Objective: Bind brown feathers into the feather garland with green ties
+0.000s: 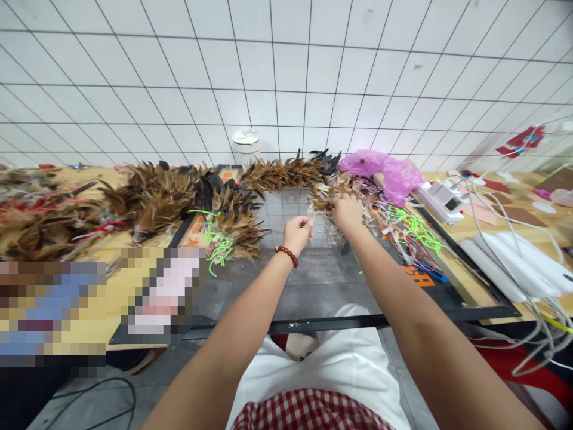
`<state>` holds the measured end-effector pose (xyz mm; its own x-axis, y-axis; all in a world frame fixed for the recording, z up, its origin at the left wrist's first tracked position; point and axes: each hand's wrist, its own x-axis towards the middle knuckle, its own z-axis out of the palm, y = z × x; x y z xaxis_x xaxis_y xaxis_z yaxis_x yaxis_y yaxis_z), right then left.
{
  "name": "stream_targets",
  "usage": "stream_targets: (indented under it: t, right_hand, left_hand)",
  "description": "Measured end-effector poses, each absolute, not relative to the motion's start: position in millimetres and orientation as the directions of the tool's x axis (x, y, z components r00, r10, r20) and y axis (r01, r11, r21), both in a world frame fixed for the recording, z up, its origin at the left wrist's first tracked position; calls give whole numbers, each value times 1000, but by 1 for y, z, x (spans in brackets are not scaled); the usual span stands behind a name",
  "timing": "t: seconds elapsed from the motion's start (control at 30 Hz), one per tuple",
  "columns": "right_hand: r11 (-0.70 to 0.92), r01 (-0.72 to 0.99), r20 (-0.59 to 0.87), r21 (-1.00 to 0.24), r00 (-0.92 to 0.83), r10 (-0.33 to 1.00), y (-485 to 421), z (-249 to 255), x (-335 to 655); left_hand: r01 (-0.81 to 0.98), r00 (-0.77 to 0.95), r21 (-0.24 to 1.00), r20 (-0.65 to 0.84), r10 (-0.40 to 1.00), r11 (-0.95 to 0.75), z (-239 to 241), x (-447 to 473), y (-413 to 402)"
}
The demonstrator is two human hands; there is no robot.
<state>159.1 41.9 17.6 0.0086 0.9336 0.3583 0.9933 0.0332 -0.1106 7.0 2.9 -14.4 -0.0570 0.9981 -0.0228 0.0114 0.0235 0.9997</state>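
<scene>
My left hand (298,234), with a beaded bracelet (287,255) at the wrist, is closed in a pinch above the dark glass tabletop (286,292). Something pale and tiny shows at its fingertips, too small to name. My right hand (348,210) is bent down onto a loose heap of brown feathers (320,196), its fingers closed among them and partly hidden. Behind both hands a thick feather strip (282,172), brown with black tips, lies along the back. Another feather bundle (239,224) lies left of my left hand.
A lidded white cup (246,143) stands against the tiled wall. Bright green strings (414,227) and a pink plastic bag (385,173) lie to the right, near a power strip (443,200) and white cables (544,316). More feather strips (152,194) cover the left side.
</scene>
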Motion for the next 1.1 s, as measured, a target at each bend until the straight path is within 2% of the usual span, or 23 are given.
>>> stream_targets:
  t: [0.07, 0.1, 0.17, 0.23, 0.27, 0.33, 0.4, 0.47, 0.6, 0.67, 0.77, 0.83, 1.0, 1.1]
  right_hand:
    - [70, 986, 397, -151, -4, 918, 43, 19, 162]
    - [95, 967, 438, -236, 18, 899, 42, 19, 164]
    - [176, 839, 488, -515, 119, 865, 39, 19, 166]
    - [250, 543, 417, -801, 208, 885, 34, 14, 164]
    - [255, 364, 349, -896, 220, 911, 30, 11, 161]
    - [192, 77, 204, -978, 206, 957, 22, 2, 155]
    - [116, -58, 104, -992, 180, 978, 15, -5, 147]
    - [86, -118, 67, -989, 161, 985, 10, -7, 141]
    - [124, -205, 95, -971, 146, 985, 4, -2, 135]
    - [146, -231, 114, -962, 145, 983, 3, 1, 134]
    - [176, -251, 138, -952, 163, 977, 3, 2, 132]
    - [194, -236, 153, -952, 179, 972, 3, 1, 131]
    - [191, -185, 160, -964, 171, 972, 2, 0, 129]
    - [201, -192, 159, -961, 213, 964, 4, -2, 131]
  left_hand:
    - [-10, -63, 1000, -25, 998, 24, -15, 7, 3]
    - [-31, -67, 999, -26, 997, 24, -16, 7, 4]
    - [-95, -73, 995, -35, 997, 28, -15, 7, 4]
    - [-172, -70, 984, -58, 996, 45, -14, 7, 3]
    - [-207, -67, 977, -71, 995, 56, -12, 7, 2]
    - [-252, -65, 965, -96, 993, 77, -9, 7, 0]
    - [-263, -71, 962, -100, 992, 78, -5, 7, -2]
    - [-249, -78, 966, -89, 993, 67, -3, 7, -4]
    - [-197, -73, 976, -110, 991, 93, -3, 5, -3]
    - [-163, -155, 983, -106, 982, 80, -6, 4, -1]
    - [-66, -293, 998, 3, 956, -23, -10, 2, 2]
    - [-35, -247, 998, 46, 968, -56, -11, 3, 2]
    - [-148, 79, 987, -42, 996, 53, -4, 9, -7]
    - [-217, 88, 972, -77, 993, 95, -1, 9, -10]
